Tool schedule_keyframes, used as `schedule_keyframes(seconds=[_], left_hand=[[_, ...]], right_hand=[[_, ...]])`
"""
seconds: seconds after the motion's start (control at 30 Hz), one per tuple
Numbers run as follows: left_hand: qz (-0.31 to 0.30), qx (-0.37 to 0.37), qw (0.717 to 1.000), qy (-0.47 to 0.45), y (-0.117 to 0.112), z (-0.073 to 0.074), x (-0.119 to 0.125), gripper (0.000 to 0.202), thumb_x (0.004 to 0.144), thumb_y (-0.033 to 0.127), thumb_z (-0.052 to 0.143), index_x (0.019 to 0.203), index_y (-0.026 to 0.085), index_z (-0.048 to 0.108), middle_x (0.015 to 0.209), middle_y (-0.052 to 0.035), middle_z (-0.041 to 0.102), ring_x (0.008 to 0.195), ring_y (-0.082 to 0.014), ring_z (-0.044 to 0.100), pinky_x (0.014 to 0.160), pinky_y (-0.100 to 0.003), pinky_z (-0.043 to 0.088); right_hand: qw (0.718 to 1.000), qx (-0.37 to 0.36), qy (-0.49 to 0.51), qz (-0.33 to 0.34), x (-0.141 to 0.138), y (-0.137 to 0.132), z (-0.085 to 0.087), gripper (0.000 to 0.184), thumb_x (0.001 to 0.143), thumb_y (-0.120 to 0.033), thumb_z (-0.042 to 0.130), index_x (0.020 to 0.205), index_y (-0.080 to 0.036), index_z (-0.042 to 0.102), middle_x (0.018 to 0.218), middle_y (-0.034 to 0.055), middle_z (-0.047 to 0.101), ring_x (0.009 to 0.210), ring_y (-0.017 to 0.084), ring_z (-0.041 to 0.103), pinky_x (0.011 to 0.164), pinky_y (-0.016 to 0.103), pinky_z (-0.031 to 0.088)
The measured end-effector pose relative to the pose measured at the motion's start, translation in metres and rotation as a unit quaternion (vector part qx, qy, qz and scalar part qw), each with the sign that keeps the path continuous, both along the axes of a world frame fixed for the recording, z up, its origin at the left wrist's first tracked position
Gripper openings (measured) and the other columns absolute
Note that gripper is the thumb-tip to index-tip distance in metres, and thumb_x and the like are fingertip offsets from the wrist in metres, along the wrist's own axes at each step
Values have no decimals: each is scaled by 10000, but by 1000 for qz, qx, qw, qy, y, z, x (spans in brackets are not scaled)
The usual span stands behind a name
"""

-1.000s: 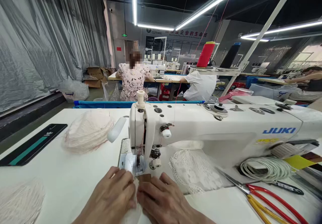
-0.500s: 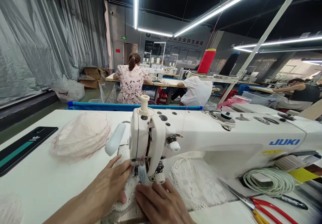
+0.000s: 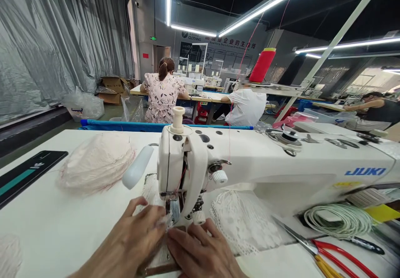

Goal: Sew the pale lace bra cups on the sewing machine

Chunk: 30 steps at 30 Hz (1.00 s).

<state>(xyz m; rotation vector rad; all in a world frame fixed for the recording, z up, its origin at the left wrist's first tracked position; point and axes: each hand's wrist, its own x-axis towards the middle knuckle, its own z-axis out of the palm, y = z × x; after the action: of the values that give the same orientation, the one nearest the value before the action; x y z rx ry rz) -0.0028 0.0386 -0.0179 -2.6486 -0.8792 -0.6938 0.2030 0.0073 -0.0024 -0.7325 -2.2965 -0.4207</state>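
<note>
A white JUKI sewing machine point(image 3: 268, 157) stands before me, with pink thread at its needle end. My left hand point(image 3: 137, 232) is left of the presser foot, its slightly blurred fingers closed on white lace fabric point(image 3: 169, 220). To the right of the foot, my right hand point(image 3: 203, 246) rests low on the bed, fingers bent and pressed together at the lace's edge. Its fingertips are partly hidden. Behind the needle, more of the lace shows beside the machine head. Another white lace piece point(image 3: 240, 219) lies under the machine arm.
On the left are a heap of pale fabric point(image 3: 100, 161) and a dark phone-like slab point(image 3: 31, 176). Red-handled scissors point(image 3: 331, 253), a coil of pale cord point(image 3: 339, 224) and a black pen-like tool point(image 3: 365, 244) lie right. A red thread cone point(image 3: 262, 66) stands above; other people sit beyond.
My left hand has drawn closer to the presser foot, and the lace that lay flat under it is now bunched near its fingers. My right hand has barely moved. The view has shifted slightly.
</note>
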Motion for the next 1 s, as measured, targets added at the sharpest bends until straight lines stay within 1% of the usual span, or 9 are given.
schedule_keyframes(seconds=[0.1,0.17,0.23,0.33,0.5,0.63,0.83,0.9,1.0], left_hand=[[-10,-24,1000,0,-14,2,4,111,880,199,497,860,223,603,833,39,612,746,-114,570,873,-304,367],[-7,-28,1000,-3,-19,3,6,111,860,167,499,855,219,597,828,36,607,745,-120,567,878,-304,345],[0,-27,1000,-6,-20,3,7,139,862,143,476,858,215,595,825,29,606,741,-128,567,875,-312,334],[10,-10,1000,-25,-20,4,8,206,893,123,412,881,211,598,831,19,612,725,-129,568,868,-322,322],[-4,36,997,-67,-23,17,12,275,912,76,352,898,180,606,854,7,652,721,-112,582,865,-319,307],[-3,33,996,-82,-28,26,13,351,905,39,302,795,182,603,789,0,656,723,-124,583,850,-318,326],[31,12,999,-42,-37,24,10,406,834,-14,285,606,210,536,590,27,535,558,-142,482,761,-311,337],[36,11,998,-45,-38,23,9,390,832,-7,307,635,210,565,618,20,565,566,-144,489,762,-306,342],[31,24,998,-52,-39,21,8,357,840,16,337,835,197,644,834,-15,686,681,-154,555,803,-312,355]], right_hand=[[1000,-15,6,12,0,-1,3,595,998,-442,111,940,-139,620,869,55,668,660,145,476,570,309,261],[1000,-13,7,17,0,-1,3,598,998,-441,108,935,-139,619,860,51,667,655,144,472,569,312,257],[1000,-13,-1,12,0,-2,2,551,1006,-419,142,951,-145,617,870,46,663,661,144,475,567,314,248],[1000,-16,-12,3,1,-2,2,517,1010,-411,167,990,-147,611,882,40,651,669,145,475,570,315,238],[999,-23,-20,-12,0,-3,0,628,992,-455,61,992,-144,607,898,48,639,670,146,474,592,320,245],[999,-30,-10,-19,-1,-4,-1,642,991,-452,40,964,-149,605,862,40,634,661,144,474,585,325,241],[999,-40,-2,-10,-1,-4,3,645,991,-442,20,962,-154,597,811,34,624,645,141,476,593,326,238],[999,-44,5,-6,0,-4,2,636,993,-441,30,962,-152,596,820,32,624,650,142,476,598,323,235],[998,-56,3,-14,0,-5,-2,632,990,-451,34,959,-166,597,795,28,609,642,147,470,603,321,233]])
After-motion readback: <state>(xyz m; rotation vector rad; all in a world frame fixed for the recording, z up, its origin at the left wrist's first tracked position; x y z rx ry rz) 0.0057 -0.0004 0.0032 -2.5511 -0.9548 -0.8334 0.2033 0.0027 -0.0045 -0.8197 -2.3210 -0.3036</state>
